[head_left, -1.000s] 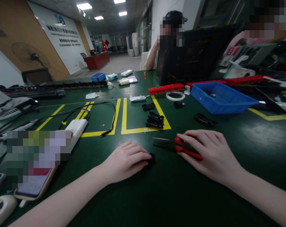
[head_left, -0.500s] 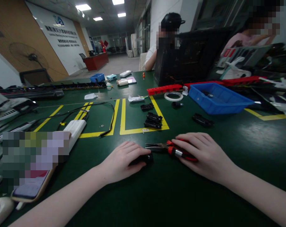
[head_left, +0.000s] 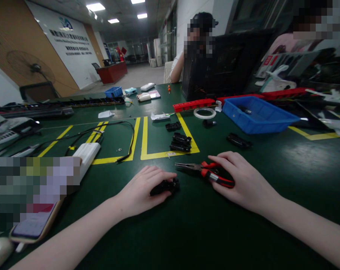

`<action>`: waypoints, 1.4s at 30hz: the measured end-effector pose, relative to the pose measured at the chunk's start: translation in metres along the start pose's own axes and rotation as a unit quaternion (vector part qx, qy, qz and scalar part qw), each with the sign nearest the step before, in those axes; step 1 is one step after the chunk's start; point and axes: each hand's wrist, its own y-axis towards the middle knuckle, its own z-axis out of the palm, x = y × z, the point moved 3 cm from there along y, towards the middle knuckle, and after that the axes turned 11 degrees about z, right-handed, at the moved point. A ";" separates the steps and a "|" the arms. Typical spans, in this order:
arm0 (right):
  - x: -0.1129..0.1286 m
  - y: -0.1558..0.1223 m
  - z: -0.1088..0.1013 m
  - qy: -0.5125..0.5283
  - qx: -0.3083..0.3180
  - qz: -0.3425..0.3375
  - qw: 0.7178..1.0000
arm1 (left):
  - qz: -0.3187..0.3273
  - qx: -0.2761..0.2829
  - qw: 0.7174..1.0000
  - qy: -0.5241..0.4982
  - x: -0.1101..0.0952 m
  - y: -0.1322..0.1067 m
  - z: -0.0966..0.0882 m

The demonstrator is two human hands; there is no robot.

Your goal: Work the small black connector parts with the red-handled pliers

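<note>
My left hand [head_left: 150, 187] is closed around a small black plastic part [head_left: 170, 185], whose right end sticks out between thumb and forefinger. In my right hand [head_left: 238, 180] are long-nose pliers [head_left: 203, 173] with red and black handles. Their metal jaws point left, a little above and to the right of the black part, and are apart from it. Beyond the hands, several similar black parts [head_left: 181, 142] lie inside a yellow-taped rectangle. Another black part [head_left: 239, 141] rests on the green table, farther back than my right hand.
A blue bin [head_left: 259, 116] stands at back right, beside a white ring [head_left: 204, 113] and a red strip [head_left: 195, 105]. On the left lie a phone [head_left: 37, 221], a white power bank [head_left: 87, 153] and a black cable [head_left: 130, 142]. A person [head_left: 177, 67] sits across the table.
The pliers have shifted slightly up and right, away from the black part, and their handles are spread wider. More of the black part shows in my left hand.
</note>
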 end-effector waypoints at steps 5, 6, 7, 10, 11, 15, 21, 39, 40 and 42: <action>0.005 -0.003 -0.005 -0.027 -0.048 -0.025 0.998 | -0.004 -0.010 1.000 -0.013 0.000 0.000 -0.001; 0.005 -0.003 -0.005 -0.028 -0.052 -0.020 0.998 | -0.004 -0.013 1.000 -0.016 0.001 0.000 -0.001; 0.004 -0.003 -0.006 -0.027 -0.055 -0.016 0.998 | -0.005 -0.017 1.000 -0.018 0.001 0.000 -0.001; 0.002 -0.002 -0.006 -0.006 -0.053 -0.012 0.999 | -0.006 -0.023 1.000 -0.020 0.002 0.000 -0.001; 0.002 -0.001 -0.007 0.003 -0.049 -0.017 0.999 | -0.007 -0.024 0.999 -0.020 0.003 0.000 0.000; 0.008 -0.003 -0.009 0.015 -0.058 -0.074 0.996 | -0.013 -0.026 0.999 -0.026 0.004 0.000 -0.001; 0.018 -0.005 -0.012 -0.033 -0.078 -0.151 0.985 | -0.023 -0.035 0.998 -0.037 0.004 -0.001 -0.001; 0.016 -0.003 -0.009 -0.031 -0.059 -0.140 0.988 | 0.003 -0.029 0.999 -0.025 0.004 -0.002 0.000; 0.017 -0.004 -0.009 -0.029 -0.057 -0.141 0.988 | 0.010 -0.028 0.999 -0.023 0.004 -0.001 0.000; 0.016 -0.004 -0.008 -0.026 -0.051 -0.141 0.988 | 0.020 -0.028 0.999 -0.025 0.004 -0.001 -0.001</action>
